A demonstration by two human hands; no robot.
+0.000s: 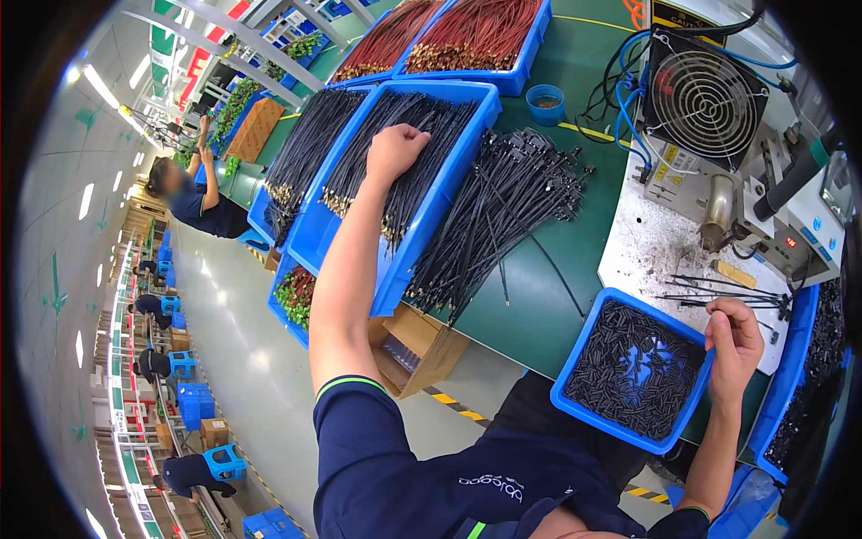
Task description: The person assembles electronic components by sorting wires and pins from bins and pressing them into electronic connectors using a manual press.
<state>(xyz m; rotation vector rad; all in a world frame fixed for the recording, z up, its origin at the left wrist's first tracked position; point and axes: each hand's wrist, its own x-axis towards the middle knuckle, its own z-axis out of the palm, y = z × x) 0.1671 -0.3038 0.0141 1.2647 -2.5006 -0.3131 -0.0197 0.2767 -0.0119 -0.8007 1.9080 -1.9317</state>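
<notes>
My left hand (393, 153) is over a blue bin of thin black cables (431, 117), its fingers curled closed. Whether a cable is between the fingertips is too small to tell. On the right, my right hand (734, 340) has its thumb and fingertips pinched together, above the right rim of a blue tray (575, 377). Whatever the pinch holds, if anything, I cannot make out. Short black tube pieces (620, 404) fill that tray. Just beyond my right fingertips, several black cables (709, 292) lie on the white plate (642, 242) of a machine.
Loose black cables (512, 193) are heaped on the green table (539, 296). Bins of red cables (476, 36) stand behind, near a small blue cup (545, 105). The machine has a fan (709, 99) and a metal nozzle (718, 214). Another person (202, 202) works at far left.
</notes>
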